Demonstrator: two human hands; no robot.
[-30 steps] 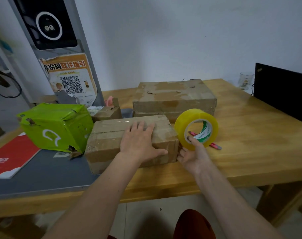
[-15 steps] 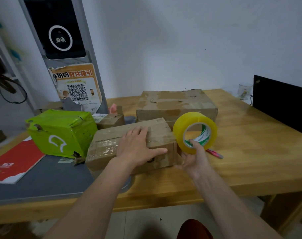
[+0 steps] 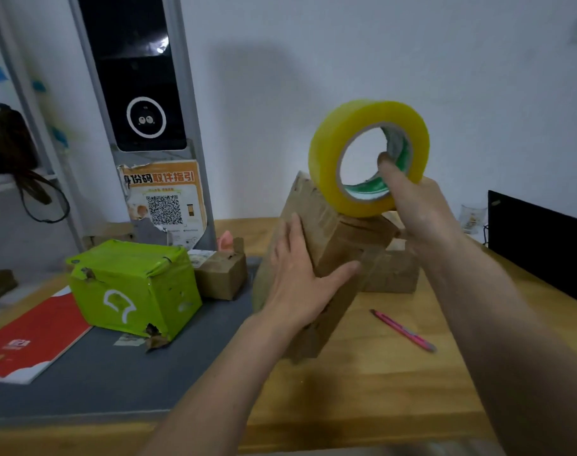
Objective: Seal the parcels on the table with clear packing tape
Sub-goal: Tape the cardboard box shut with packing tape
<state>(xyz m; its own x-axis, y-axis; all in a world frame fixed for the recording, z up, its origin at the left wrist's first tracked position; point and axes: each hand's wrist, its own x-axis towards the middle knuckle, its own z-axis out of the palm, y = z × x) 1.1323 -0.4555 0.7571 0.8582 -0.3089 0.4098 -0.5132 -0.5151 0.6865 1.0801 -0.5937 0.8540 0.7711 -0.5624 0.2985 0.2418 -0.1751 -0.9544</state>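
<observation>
Here the left hand (image 3: 300, 284) lies flat on a tilted cardboard box (image 3: 330, 245); the right hand (image 3: 415, 209) grips one glossy yellow tape roll (image 3: 330, 159); three boxes.

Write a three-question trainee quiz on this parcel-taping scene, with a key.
1. True or false: the right hand holds the yellowish roll of clear packing tape above the tilted brown cardboard parcel.
2. Which hand lies on that parcel? A) left hand B) right hand
3. Fill in: the pink pen lies on the ____ table, right of the parcel.

Key: 1 true; 2 A; 3 wooden.
</observation>
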